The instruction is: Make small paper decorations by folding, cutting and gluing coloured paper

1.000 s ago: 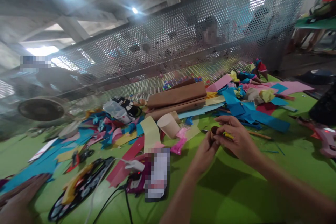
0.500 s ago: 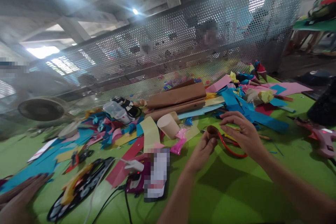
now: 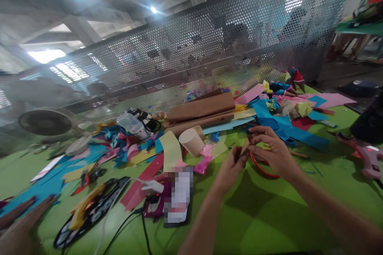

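Note:
Between both hands is a small piece of brown paper (image 3: 245,146), folded or rolled to a narrow shape. The fingers of my left hand (image 3: 231,167) are closed on its lower end. My right hand (image 3: 271,147) pinches its upper right side with thumb and fingertips. Just behind and below my right hand a red curved loop (image 3: 263,171) shows on the green table; the hand hides the rest of it. A pink glossy wrapper (image 3: 202,161) and a pale paper roll (image 3: 191,142) lie left of my hands.
Brown paper rolls (image 3: 200,111) and blue paper strips (image 3: 305,133) lie behind. A pink glue gun (image 3: 369,157) stands at right. A phone (image 3: 178,197), cables and a yellow-handled tool (image 3: 86,207) lie left. Another person's hand (image 3: 28,215) rests at far left. A perforated metal screen (image 3: 191,55) stands behind.
The brown paper was a round, open curl in my left hand with my right fingers apart from it. Now it is narrower and tilted, and my right fingers have closed on it.

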The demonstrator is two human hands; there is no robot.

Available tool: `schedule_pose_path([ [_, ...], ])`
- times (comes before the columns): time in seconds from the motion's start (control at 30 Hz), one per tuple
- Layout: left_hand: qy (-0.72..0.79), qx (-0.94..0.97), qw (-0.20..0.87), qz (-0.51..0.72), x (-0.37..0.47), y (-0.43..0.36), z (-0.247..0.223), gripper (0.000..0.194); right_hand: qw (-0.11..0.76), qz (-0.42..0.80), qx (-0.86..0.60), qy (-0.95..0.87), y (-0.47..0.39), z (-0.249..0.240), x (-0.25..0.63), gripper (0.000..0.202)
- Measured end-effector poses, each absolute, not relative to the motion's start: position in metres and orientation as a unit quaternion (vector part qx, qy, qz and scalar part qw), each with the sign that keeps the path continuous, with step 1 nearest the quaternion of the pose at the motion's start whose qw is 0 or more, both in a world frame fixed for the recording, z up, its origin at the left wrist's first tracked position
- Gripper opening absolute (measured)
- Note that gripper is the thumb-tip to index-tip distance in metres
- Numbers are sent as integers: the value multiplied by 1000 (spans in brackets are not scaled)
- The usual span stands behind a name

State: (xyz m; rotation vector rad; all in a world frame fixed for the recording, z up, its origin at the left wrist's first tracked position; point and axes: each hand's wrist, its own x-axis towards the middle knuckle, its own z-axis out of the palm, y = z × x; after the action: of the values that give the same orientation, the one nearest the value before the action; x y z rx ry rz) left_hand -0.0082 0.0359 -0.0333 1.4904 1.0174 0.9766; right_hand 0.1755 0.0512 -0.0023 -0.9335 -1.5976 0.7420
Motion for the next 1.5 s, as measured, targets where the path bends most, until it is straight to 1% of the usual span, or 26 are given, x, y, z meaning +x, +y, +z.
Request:
schedule_pose_path([
  [0.1, 439, 633, 487, 412, -12, 38, -31, 29, 575, 371, -415, -600, 56, -2, 182, 15],
  [0.2, 444, 627, 476, 429, -13, 39, -31, 28, 605, 398, -412, -553, 60, -4, 184, 18],
  [0.37, 433, 612, 491, 443, -12, 38, -31, 28, 639, 400, -399, -522, 63, -9, 186, 16],
  [0.6, 404, 577, 524, 478, -10, 35, -21, 33, 638, 400, -402, -521, 64, -10, 186, 12],
  [0.73, 400, 545, 564, 474, -11, 36, -22, 36, 629, 407, -402, -526, 61, -7, 184, 13],
  [1.0, 351, 435, 699, 445, -11, 35, -22, 37, 612, 366, -407, -570, 61, -8, 186, 11],
  [1.1, 348, 411, 720, 438, -11, 34, -20, 39, 607, 357, -408, -581, 61, -8, 186, 12],
  [1.2, 355, 425, 708, 438, -11, 34, -19, 36, 604, 344, -411, -590, 60, -8, 185, 12],
  [1.37, 383, 509, 640, 429, -12, 36, -19, 28, 602, 313, -417, -605, 57, -6, 185, 12],
  [1.5, 399, 583, 581, 404, -13, 34, -19, 31, 589, 267, -427, -632, 54, 0, 185, 12],
])
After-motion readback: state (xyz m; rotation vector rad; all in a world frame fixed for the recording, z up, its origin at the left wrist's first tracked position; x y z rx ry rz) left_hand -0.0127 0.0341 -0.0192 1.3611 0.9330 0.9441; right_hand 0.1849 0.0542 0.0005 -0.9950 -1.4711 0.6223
